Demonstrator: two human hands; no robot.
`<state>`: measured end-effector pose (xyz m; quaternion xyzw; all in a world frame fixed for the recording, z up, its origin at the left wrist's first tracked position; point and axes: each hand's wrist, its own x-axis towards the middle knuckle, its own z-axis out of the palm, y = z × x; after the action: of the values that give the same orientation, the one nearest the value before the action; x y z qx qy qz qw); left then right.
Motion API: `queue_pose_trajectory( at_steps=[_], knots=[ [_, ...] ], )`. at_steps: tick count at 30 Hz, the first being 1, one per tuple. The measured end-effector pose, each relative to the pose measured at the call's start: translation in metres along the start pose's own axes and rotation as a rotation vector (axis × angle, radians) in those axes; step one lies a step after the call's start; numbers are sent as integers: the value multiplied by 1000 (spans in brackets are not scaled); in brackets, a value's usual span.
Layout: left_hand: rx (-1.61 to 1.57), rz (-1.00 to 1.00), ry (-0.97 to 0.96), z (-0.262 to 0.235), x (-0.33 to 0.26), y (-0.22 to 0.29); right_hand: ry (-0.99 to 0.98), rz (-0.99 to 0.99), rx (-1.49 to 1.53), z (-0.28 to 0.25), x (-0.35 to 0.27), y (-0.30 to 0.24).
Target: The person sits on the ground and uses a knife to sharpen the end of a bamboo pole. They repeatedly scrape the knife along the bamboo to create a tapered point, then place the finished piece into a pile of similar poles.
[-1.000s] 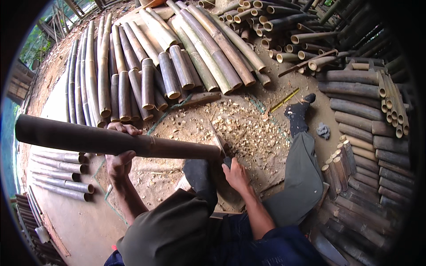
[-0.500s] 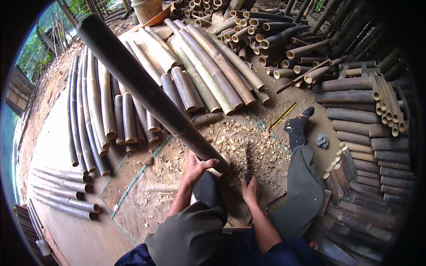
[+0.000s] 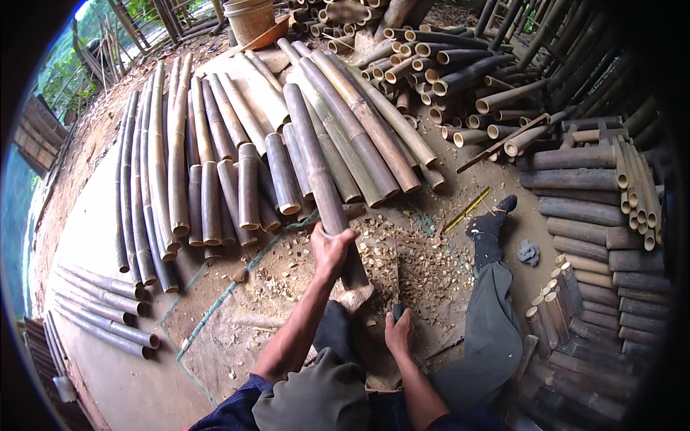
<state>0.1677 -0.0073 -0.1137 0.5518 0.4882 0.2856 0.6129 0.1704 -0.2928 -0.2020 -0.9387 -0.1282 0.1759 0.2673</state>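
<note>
The dark bamboo pole (image 3: 313, 154) is in the left hand (image 3: 332, 248), fingers wrapped near its lower end, which sits at a pale wooden block (image 3: 358, 296) (can't tell if it's really bearing on it). I'd seat it firmly before cutting. The right hand (image 3: 400, 333) grips a long knife (image 3: 396, 276), blade pointing away; imo strokes should land below the left hand, clear of the dark sock (image 3: 334, 329) bodyward of it. Wood chips (image 3: 431, 264) litter the ground beyond the right hand.
</note>
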Motion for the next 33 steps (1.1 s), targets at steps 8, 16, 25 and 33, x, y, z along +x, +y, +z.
queue_pose_trajectory(
  at_steps=[8, 16, 25, 33],
  knots=[
    [376, 433, 271, 66, 106, 43, -115, 55, 23, -20, 2, -19],
    [831, 367, -158, 128, 73, 67, -92, 66, 12, -23, 3, -15],
    [864, 753, 111, 132, 95, 40, -46, -14, 15, -14, 4, -6],
    [-801, -177, -344, 71, 116, 39, 10, -36, -9, -15, 0, -7]
  ],
)
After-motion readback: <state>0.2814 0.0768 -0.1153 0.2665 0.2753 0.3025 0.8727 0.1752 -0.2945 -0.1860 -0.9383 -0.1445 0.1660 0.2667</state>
